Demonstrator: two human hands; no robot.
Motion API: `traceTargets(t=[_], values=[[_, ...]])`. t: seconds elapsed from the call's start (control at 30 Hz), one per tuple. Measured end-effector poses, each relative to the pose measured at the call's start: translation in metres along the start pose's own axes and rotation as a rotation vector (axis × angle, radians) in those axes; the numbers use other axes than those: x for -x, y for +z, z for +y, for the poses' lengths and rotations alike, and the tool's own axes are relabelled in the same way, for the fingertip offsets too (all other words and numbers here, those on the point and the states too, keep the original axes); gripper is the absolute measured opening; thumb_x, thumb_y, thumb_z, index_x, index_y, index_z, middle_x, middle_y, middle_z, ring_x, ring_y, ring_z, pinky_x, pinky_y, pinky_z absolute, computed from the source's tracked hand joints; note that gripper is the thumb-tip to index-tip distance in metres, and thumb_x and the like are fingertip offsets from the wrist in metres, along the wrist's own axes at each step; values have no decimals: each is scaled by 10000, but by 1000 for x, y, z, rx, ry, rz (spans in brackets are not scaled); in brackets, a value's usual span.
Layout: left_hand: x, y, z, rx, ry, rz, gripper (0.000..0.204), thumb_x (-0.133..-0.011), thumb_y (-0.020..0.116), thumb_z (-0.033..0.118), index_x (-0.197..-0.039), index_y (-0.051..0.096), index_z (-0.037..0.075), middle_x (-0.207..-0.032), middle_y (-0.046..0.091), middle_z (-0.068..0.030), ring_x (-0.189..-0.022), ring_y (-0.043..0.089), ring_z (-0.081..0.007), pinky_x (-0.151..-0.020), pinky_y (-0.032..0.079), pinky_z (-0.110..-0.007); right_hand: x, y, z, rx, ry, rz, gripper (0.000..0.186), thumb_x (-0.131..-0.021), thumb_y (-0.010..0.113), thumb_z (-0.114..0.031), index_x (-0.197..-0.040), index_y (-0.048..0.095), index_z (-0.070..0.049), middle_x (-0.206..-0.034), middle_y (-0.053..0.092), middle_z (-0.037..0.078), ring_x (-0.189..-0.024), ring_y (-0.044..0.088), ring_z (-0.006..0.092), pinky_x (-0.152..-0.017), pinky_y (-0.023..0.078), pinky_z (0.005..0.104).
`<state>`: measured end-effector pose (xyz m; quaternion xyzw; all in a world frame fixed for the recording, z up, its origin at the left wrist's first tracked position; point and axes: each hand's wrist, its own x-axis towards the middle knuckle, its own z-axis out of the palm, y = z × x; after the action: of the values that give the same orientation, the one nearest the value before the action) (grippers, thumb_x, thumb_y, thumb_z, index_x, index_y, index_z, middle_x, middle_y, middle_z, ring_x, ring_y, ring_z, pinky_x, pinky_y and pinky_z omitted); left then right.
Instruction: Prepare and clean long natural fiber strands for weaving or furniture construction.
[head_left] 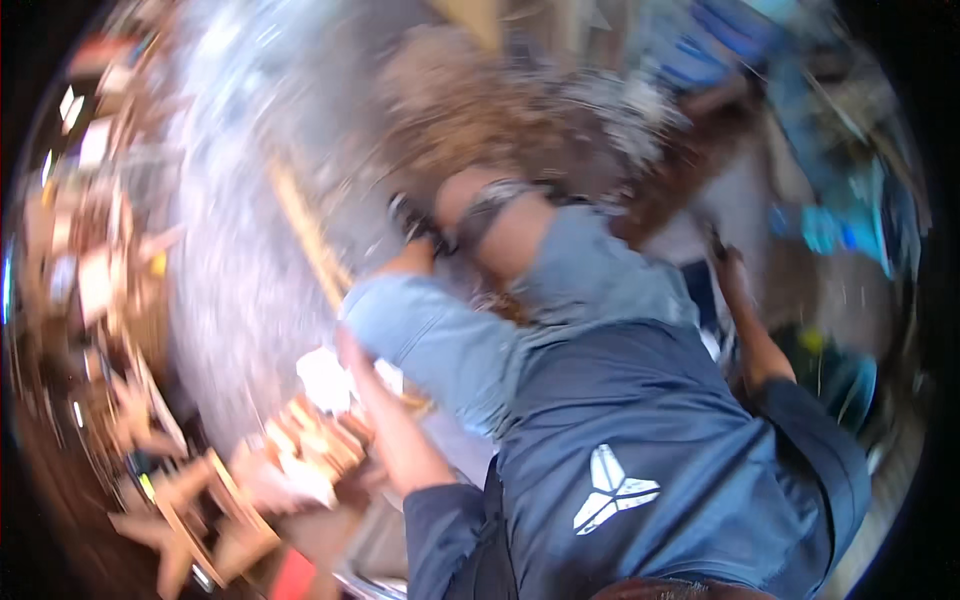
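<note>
Motion smears the whole head view. My left hand (357, 352) is beside my left knee, at the near end of a long pale wooden strip (303, 225) that slants away to the upper left. Its fingers are too blurred to show whether they grip the strip or only overlap it. A bright white thing (325, 380) lies just left of that hand. On the other side, my right hand (732, 268) hangs out past my right thigh. Its fingers look closed around a small dark thing (714, 238) whose kind I cannot make out.
Several cut wood pieces (315, 440) are heaped at the lower left, near a wooden frame (225, 520). More wooden items (100, 270) line the left side. A brown pile of debris (480, 105) lies on the grey floor (235, 240) ahead. Blue-green items (835, 228) are at the right.
</note>
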<state>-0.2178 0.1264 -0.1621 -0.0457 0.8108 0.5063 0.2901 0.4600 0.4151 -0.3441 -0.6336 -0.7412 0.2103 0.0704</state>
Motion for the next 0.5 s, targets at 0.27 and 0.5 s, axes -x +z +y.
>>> traceTargets(t=[0.27,0.5], values=[[-140,-113,-342,28,277,-176,350,-845,429,300,-978,596,22,-880,612,-161,-835,581,-309,-741,456,-387,-65,19,-321,-307,-186,-402,328,-856,512,-230,-1102,500,-13,-933,566,71,-818,506,192,-717,423,312],[-246,-120,-282,-555,-53,134,274,-809,496,263,-865,599,15,-839,608,-212,-821,578,-390,-730,463,-452,-159,81,-646,132,-560,-458,168,-826,594,-181,-836,519,-30,-599,451,35,-557,419,109,-494,367,283]])
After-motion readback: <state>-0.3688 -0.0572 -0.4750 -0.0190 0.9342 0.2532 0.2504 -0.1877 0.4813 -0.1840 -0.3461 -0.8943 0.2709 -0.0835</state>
